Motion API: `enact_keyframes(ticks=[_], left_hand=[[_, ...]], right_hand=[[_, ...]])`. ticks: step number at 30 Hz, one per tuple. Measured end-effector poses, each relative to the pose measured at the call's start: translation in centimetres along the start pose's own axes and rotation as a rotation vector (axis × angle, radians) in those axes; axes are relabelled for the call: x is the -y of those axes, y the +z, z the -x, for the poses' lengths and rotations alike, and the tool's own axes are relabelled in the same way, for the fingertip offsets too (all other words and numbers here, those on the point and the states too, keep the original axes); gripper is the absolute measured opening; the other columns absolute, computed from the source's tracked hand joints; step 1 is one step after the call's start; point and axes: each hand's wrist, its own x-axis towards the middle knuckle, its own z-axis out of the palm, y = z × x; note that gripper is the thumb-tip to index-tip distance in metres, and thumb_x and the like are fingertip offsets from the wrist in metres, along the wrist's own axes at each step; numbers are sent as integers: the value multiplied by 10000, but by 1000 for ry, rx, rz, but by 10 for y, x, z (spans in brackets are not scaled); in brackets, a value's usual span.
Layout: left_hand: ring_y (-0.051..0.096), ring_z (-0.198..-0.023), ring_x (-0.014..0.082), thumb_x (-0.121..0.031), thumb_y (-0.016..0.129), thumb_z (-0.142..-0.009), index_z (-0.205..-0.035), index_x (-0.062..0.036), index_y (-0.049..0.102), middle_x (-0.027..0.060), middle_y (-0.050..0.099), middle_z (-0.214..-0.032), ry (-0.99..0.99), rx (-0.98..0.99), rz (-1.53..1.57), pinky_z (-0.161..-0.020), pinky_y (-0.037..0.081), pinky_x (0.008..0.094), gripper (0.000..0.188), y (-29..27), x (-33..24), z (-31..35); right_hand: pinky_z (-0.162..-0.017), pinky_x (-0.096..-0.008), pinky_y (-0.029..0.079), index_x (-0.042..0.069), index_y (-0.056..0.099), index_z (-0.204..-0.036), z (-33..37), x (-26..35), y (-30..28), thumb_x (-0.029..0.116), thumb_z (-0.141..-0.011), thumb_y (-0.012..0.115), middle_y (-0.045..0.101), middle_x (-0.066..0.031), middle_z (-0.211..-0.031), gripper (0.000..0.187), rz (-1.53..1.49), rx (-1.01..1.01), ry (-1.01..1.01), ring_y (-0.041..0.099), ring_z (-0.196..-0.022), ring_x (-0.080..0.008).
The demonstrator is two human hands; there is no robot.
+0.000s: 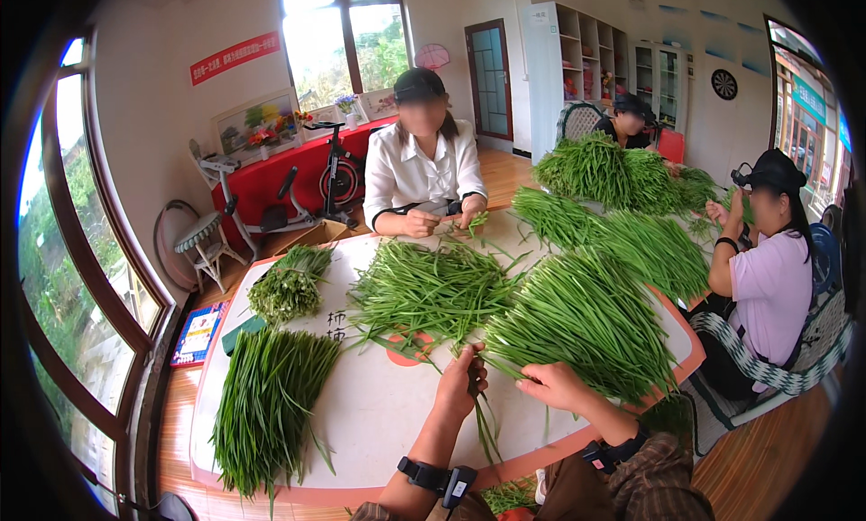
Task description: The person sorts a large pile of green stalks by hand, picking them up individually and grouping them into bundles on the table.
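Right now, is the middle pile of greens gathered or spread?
Spread: the middle pile lies loose on the table, stalks crossing at many angles.

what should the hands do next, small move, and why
Perhaps bring the right hand over to the left hand to straighten the few green stalks there: they dangle unevenly below the left hand's closed fingers, and the right hand is close by, at the near edge of the large green bundle. Whether it holds anything is unclear.
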Motion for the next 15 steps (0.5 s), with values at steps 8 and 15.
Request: enact_keyframes(ticks=[8, 15], left_hand=[[551, -841, 254, -290, 321, -923, -899, -78, 492, 56, 532, -792, 28, -15, 171, -758, 450, 390, 273, -3, -6, 0], [473, -593, 194, -273, 354, -914, -935, -60, 478, 43, 481, -666, 28, 46, 365, -638, 431, 365, 248, -16, -6, -8]], right_hand=[[-508, -273, 419, 26, 560, -750, 23, -4, -31, 256, -824, 552, 574, -47, -596, 241, -118, 178, 65, 516, -516, -111], [-572, -250, 449, -7, 596, -870, 48, -25, -68, 207, -836, 544, 617, -61, -702, 222, -268, 245, 324, 561, -615, -100]])
